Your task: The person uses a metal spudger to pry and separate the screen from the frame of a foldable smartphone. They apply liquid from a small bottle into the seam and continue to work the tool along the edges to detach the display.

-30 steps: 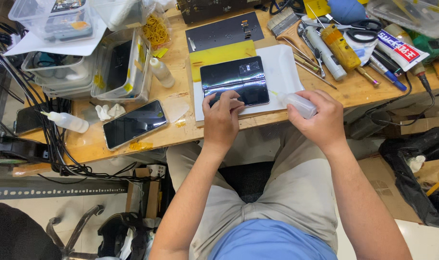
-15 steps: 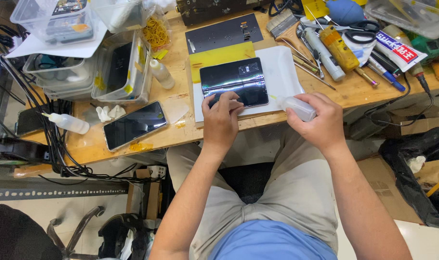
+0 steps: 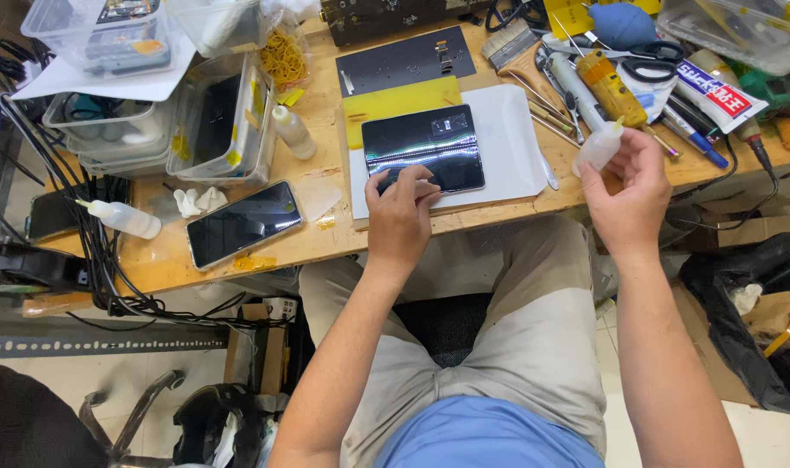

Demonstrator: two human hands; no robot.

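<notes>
Seated person, seen from above. Both forearms were left bare to beyond the elbow; no sleeve edge was seen within the frame. No watch, ring, glove or band was noted on the left hand [image 3: 401, 221] or the right hand [image 3: 627, 201]. Fingernails were seen to be kept short. A light blue shirt was worn, visible only as a rounded patch at the bottom edge of the view. Beige knee-length shorts were worn, creased across the lap, the cloth bunched in folds between the thighs.
</notes>
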